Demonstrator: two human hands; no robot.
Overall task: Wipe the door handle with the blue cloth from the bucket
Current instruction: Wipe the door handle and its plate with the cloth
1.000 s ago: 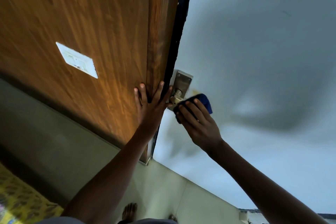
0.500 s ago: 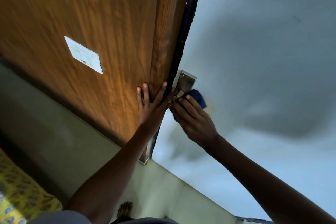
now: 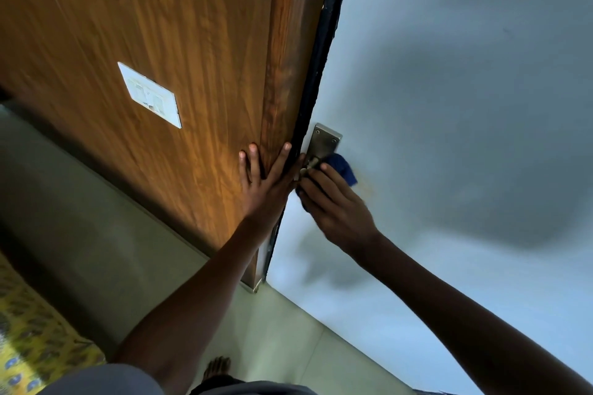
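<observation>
A metal door handle plate [image 3: 324,142] is fixed to the pale blue door [image 3: 449,106] just right of its dark edge. The blue cloth [image 3: 343,168] covers the handle's lever, with my right hand [image 3: 333,205] shut on it and pressing it against the handle. Most of the lever is hidden under the cloth and fingers. My left hand [image 3: 264,183] lies flat with fingers spread on the brown wooden panel [image 3: 160,58], right beside the door's edge. The bucket is not in view.
A white switch plate [image 3: 149,94] is set in the wooden panel at left. Pale floor tiles [image 3: 282,330] lie below, with my bare foot [image 3: 218,367] on them. A yellow patterned fabric [image 3: 29,346] fills the lower left corner.
My right hand with the cloth has slid up and in along the handle toward the plate. The left hand stays flat on the wood.
</observation>
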